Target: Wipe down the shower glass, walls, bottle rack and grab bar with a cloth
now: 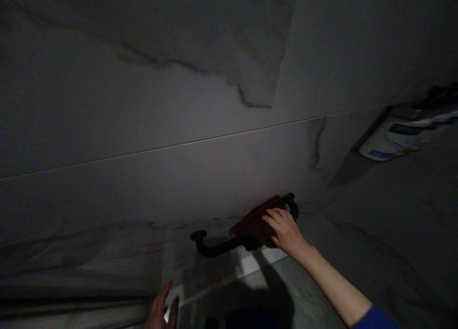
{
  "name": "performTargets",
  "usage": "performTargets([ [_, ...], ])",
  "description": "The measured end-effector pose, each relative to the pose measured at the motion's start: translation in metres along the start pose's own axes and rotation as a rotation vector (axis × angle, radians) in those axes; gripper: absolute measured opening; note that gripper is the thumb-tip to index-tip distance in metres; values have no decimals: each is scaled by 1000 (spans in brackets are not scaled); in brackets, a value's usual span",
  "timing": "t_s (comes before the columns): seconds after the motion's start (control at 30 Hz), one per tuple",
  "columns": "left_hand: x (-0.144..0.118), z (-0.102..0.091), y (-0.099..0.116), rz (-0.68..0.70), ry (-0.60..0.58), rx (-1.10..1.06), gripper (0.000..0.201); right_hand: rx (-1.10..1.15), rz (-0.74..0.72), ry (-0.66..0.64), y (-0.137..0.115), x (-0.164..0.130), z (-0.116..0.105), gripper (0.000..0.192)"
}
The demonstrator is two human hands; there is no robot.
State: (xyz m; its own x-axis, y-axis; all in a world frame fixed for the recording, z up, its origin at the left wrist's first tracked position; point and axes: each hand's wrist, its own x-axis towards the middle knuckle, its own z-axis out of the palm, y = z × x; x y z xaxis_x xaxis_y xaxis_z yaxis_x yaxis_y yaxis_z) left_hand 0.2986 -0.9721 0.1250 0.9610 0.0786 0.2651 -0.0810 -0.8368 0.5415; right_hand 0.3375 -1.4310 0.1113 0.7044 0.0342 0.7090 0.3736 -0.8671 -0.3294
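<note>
Low on the marble wall, the right hand (284, 229) presses a dark red cloth (255, 224) onto the black bar (229, 244) — its length running 8 to 2 o'clock. The left hand (162, 310), fingers loosely open, is empty at 7. The packet (400, 140) lettering is unreadable.

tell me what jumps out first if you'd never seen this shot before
The right hand stands out first, pressing a dark reddish cloth onto a black wall-mounted bar low in the middle of the dim frame. Behind it runs a large grey marbled tile wall with dark veins. At the right edge, a white packet with blue print sits in a wall recess, and the left hand shows at the bottom edge.
</note>
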Motion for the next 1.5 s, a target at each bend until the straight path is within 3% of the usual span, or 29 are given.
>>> performTargets([
  [0.07, 15, 18, 48, 207, 77, 75, 55, 0, 88, 96, 48, -6, -12, 52],
  [0.13, 26, 37, 101, 425, 116, 133, 48, 183, 211, 154, 82, -5, -17, 51],
  [0.2, 34, 55, 147, 588, 178, 143, 42, 492, 399, 276, 101, -2, -12, 48],
  [0.27, 39, 74, 179, 655, 202, 142, 42, 715, 618, 453, 107, -5, 1, 42],
  [0.33, 42, 90, 193, 643, 152, 203, 49, 786, 797, 598, 107, -14, 15, 35],
  [0.43, 45, 103, 192, 588, 85, 337, 57, 850, 955, 713, 114, -29, 25, 30],
  [0.57, 42, 106, 192, 524, 93, 392, 55, 902, 1049, 842, 138, -17, 0, 45],
  [0.67, 35, 106, 205, 470, 69, 439, 46, 835, 939, 855, 135, 21, -27, 57],
  [0.73, 31, 106, 213, 441, 51, 455, 43, 639, 758, 783, 109, 46, -35, 57],
  [0.8, 28, 106, 217, 413, 46, 459, 42, 385, 535, 601, 70, 61, -33, 53],
  [0.93, 24, 108, 217, 375, 68, 447, 43, 27, 21, 25, 2, 65, -12, 57],
  [1.03, 22, 109, 218, 366, 69, 444, 42, 15, -509, -247, -10, 69, -3, 53],
  [1.1, 21, 108, 221, 366, 70, 443, 41, 25, -714, -300, -2, 79, -9, 46],
  [1.17, 20, 107, 224, 368, 71, 434, 39, -30, -774, -250, 11, 95, -30, 40],
  [1.27, 18, 106, 226, 360, 78, 403, 38, -163, -754, 34, 31, 127, -92, 39],
  [1.4, 15, 109, 222, 351, 78, 333, 39, -231, -500, 536, 32, 180, -196, 38],
  [1.5, 16, 113, 215, 364, 68, 281, 42, -199, -318, 731, 6, 213, -242, 57],
])
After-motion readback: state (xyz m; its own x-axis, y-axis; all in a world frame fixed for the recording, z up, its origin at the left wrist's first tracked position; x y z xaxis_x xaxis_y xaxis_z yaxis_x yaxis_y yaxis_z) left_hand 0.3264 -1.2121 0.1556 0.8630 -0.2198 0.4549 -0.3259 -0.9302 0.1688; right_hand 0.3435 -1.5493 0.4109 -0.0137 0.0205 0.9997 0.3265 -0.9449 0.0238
